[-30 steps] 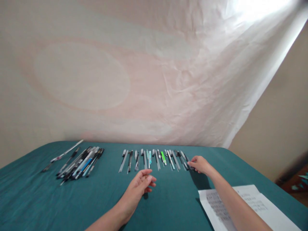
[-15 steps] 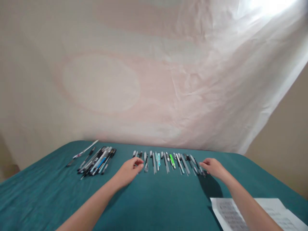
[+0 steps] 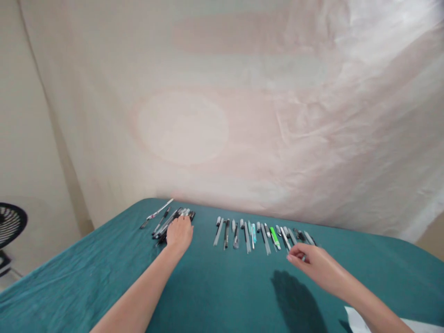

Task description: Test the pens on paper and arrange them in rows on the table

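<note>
My left hand is over a pile of pens on the left of the table. Its back faces me, and its fingertips are hidden among the pens, so any grip is out of sight. In front of the row's right part, my right hand hovers with loosely curled fingers and a gap at the thumb. Nothing shows in it. Pens and separate caps lie in a spaced row, including a grey pen, a teal pen and a bright green pen.
A long white pen and a dark-capped pen lie left of the pile. White paper is under my right forearm on the green tablecloth. A pale cloth hangs behind; a black fan stands far left.
My left hand has moved left from the row's left end to the pile. My right hand has drawn back from the row's right end. The view has turned left.
</note>
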`<state>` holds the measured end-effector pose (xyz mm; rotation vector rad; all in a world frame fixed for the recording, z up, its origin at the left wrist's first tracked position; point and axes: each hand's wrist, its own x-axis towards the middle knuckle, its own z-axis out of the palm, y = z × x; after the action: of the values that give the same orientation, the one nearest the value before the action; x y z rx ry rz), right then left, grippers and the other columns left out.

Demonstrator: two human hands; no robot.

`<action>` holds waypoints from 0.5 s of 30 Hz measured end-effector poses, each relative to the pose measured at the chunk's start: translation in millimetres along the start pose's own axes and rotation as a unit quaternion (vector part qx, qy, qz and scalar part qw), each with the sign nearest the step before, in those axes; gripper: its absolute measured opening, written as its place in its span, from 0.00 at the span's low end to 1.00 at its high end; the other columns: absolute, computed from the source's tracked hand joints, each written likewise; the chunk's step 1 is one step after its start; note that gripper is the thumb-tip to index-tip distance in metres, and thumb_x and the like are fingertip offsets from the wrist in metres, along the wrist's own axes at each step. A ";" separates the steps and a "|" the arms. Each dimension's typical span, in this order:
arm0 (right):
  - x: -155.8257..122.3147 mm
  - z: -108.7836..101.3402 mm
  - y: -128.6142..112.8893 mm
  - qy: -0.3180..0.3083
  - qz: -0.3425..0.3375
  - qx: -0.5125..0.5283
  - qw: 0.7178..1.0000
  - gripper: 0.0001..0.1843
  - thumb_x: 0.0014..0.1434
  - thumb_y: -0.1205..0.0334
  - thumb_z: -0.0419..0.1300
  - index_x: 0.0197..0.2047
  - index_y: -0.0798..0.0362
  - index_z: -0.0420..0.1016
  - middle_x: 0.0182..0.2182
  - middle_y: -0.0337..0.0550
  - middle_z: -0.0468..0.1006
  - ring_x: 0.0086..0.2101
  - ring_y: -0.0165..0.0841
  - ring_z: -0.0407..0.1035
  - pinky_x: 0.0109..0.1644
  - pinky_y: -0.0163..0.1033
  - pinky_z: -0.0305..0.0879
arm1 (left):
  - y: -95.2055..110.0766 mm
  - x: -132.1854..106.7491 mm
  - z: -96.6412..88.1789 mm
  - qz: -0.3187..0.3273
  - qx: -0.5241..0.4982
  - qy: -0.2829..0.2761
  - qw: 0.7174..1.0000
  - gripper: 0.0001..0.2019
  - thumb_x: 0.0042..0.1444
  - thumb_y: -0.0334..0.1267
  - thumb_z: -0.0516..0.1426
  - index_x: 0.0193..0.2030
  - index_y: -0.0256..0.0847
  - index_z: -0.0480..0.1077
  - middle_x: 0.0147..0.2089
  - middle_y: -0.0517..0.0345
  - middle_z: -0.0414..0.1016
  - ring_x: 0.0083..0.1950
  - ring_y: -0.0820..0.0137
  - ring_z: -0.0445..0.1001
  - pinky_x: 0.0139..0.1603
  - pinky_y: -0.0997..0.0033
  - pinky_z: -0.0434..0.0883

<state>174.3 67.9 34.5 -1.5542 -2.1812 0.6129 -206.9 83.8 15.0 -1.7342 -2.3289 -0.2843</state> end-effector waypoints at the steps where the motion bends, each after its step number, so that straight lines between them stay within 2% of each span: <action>1: -2.1 5.6 -5.1 -0.008 -0.008 0.003 1.000 0.12 0.50 0.53 0.53 0.29 0.51 0.72 0.25 0.42 0.76 0.26 0.33 0.68 0.29 0.33 0.56 | 0.6 -0.5 0.3 -0.001 -0.001 -0.003 1.000 0.13 0.53 0.38 0.48 0.42 0.33 0.65 0.44 0.42 0.68 0.47 0.59 0.66 0.46 0.61 0.61; 8: -13.8 36.6 -27.2 -0.048 -0.050 0.002 0.998 0.09 0.51 0.56 0.53 0.29 0.50 0.72 0.25 0.40 0.76 0.28 0.33 0.68 0.30 0.33 0.57 | 0.8 -0.1 -0.3 -0.010 -0.035 -0.030 0.999 0.13 0.53 0.33 0.45 0.40 0.31 0.67 0.41 0.38 0.70 0.45 0.56 0.69 0.45 0.58 0.62; 12: -15.4 40.0 -30.5 -0.059 -0.051 0.027 0.997 0.08 0.51 0.57 0.54 0.30 0.51 0.72 0.25 0.40 0.75 0.26 0.32 0.67 0.29 0.33 0.57 | -0.8 3.2 -5.2 -0.020 -0.090 -0.050 0.995 0.14 0.52 0.34 0.46 0.38 0.29 0.68 0.40 0.33 0.70 0.44 0.53 0.69 0.42 0.56 0.62; 15: -14.9 38.7 -31.3 -0.057 -0.055 0.056 0.995 0.09 0.51 0.57 0.54 0.30 0.51 0.72 0.25 0.40 0.75 0.26 0.32 0.67 0.29 0.33 0.57 | 4.3 5.0 -12.8 -0.002 -0.163 -0.065 0.984 0.16 0.52 0.36 0.46 0.40 0.29 0.69 0.42 0.37 0.71 0.45 0.55 0.69 0.45 0.59 0.61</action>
<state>133.3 40.0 19.0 -1.3628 -2.2548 0.7912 -203.4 85.9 28.8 -1.9456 -2.4920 -0.6001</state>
